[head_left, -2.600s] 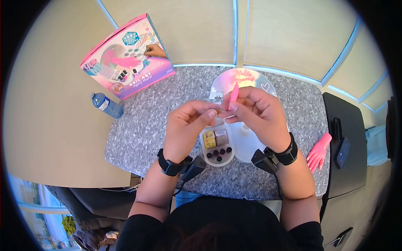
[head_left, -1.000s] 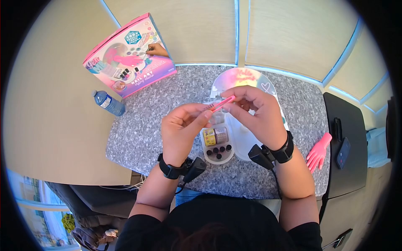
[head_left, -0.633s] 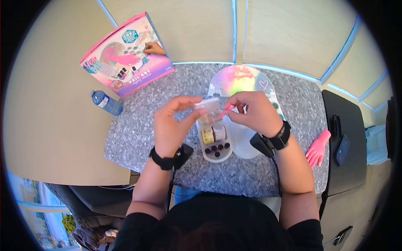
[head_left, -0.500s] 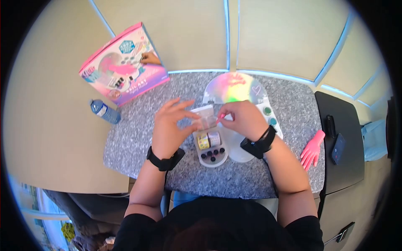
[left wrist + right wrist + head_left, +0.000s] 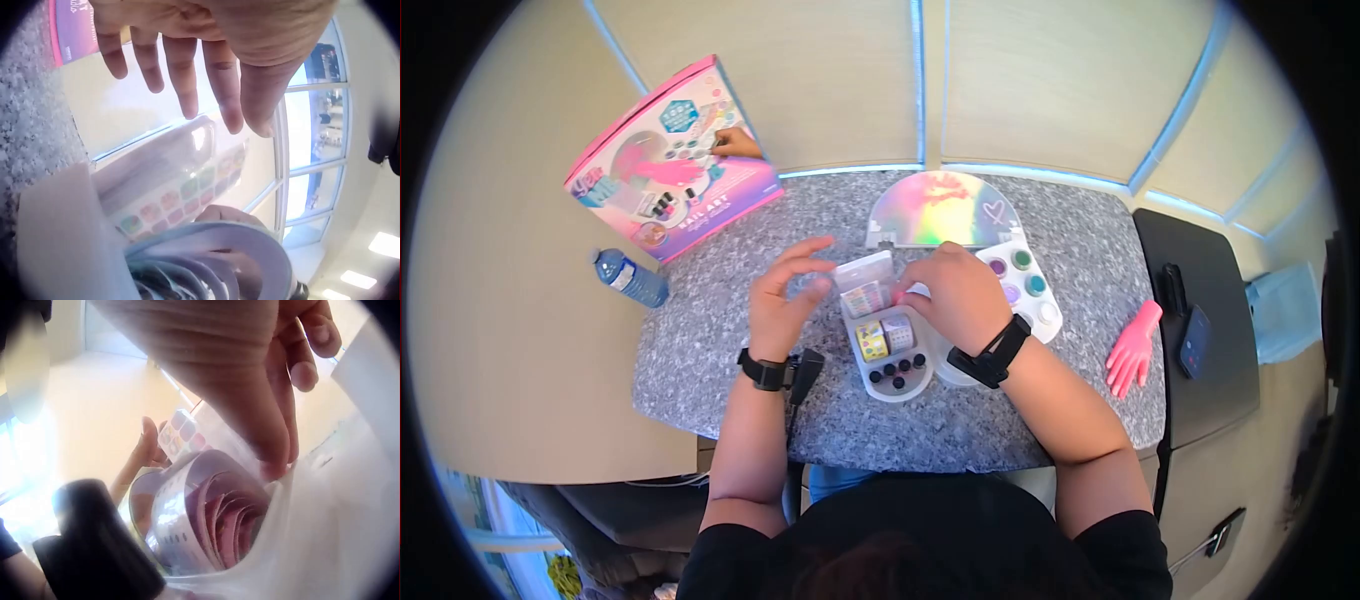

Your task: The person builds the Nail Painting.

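Note:
My left hand (image 5: 778, 310) is held with fingers apart and extended, just left of a clear plastic packet (image 5: 863, 272) that stands in the white tray (image 5: 906, 392). Inside the packet shows a grid of coloured stickers (image 5: 190, 194). My right hand (image 5: 960, 298) reaches down to the tray beside the packet, thumb and index finger together. A small bit of the pink tweezers (image 5: 897, 297) shows at those fingertips; the rest is hidden. Nearer me in the tray lie a yellow patterned roll (image 5: 870, 341) and a pale dotted roll (image 5: 898, 333).
Several black-capped bottles (image 5: 899, 382) fill the tray's front. Behind it stands a shiny rainbow panel (image 5: 935, 205); pots of colour (image 5: 1035, 285) sit right. A pink model hand (image 5: 1135, 350) lies farther right. A nail art box (image 5: 675, 160) and water bottle (image 5: 632, 278) stand left.
The hands, earlier together with the pink tweezers between them, have come apart. The left has let go and spread its fingers; the right has lowered the tweezers to the tray.

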`<act>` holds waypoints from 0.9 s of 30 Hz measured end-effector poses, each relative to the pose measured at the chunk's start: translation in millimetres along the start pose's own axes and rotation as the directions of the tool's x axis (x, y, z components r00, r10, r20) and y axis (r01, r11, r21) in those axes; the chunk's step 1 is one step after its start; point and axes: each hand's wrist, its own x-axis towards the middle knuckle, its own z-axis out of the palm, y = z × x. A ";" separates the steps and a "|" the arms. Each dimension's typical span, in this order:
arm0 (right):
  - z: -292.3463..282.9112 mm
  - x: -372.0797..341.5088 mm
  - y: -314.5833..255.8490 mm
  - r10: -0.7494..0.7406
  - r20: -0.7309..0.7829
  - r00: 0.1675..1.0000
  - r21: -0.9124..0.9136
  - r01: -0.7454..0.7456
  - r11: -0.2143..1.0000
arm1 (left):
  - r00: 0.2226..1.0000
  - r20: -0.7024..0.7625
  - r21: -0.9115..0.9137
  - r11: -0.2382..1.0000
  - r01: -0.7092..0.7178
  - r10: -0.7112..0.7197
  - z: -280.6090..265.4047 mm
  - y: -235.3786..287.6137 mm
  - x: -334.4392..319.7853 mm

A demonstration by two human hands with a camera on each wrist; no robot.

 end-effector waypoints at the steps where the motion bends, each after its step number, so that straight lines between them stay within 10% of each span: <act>1: -3.2 -2.3 3.6 -0.095 -0.027 0.995 -0.011 0.095 0.995 | 1.000 0.016 -0.017 1.000 0.000 0.000 -0.8 -1.2 0.8; 9: -94.4 -136.4 60.1 0.203 -0.444 0.873 -0.259 -0.342 0.903 | 0.958 -0.181 -0.099 0.973 0.208 -0.223 -3.6 4.6 -7.3; 11: -80.5 -184.7 89.6 0.455 -0.549 0.701 -0.422 -0.702 0.574 | 0.956 -0.170 -0.117 0.968 0.221 -0.239 -0.7 4.7 -7.5; 14: -68.1 -219.8 93.6 0.644 -0.522 0.559 -0.389 -0.829 0.403 | 0.955 -0.136 -0.141 0.959 0.245 -0.263 1.3 -1.5 -10.4; 22: -70.9 -233.4 111.7 0.725 -0.370 0.580 -0.374 -0.808 0.456 | 0.955 -0.127 -0.153 0.957 0.247 -0.267 5.4 -2.5 -10.0; 25: -79.6 -214.9 94.8 0.696 -0.318 0.643 -0.097 -0.753 0.651 | 0.934 -0.175 -0.154 0.946 0.287 -0.311 3.7 -8.8 -6.3; 27: -83.0 -196.5 68.8 0.673 -0.251 0.696 0.539 -0.478 0.694 | 0.932 -0.162 -0.117 0.944 0.309 -0.325 2.4 -11.9 -6.3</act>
